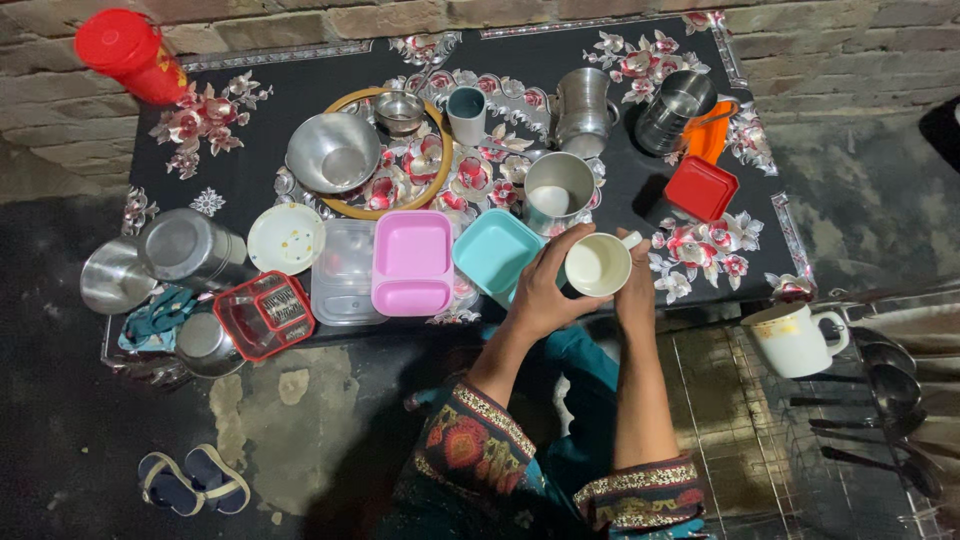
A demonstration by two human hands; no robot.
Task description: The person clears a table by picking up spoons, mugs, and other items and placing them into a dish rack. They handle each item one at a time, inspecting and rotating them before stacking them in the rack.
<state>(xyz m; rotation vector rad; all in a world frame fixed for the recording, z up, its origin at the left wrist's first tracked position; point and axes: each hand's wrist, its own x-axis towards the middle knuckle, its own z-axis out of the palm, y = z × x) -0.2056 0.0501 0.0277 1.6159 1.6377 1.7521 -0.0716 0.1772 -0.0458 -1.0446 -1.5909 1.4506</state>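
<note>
Near counter [250, 180] edge, right of centre: white cup [598, 265], mouth up, handle pointing far-right. Left hand [540, 290] fingers wrapped round its left side; right hand [635, 285] behind it, fingers apparently on the handle. Teal box [495, 250] just left.

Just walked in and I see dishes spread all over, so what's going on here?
A person sits at a low table covered with a dark floral cloth and holds a cream mug in both hands: the left hand wraps its side, and the right hand is at the handle side. Close by lie a teal container, a pink container and a steel cup. Another white mug stands on a wire rack to the right.
</note>
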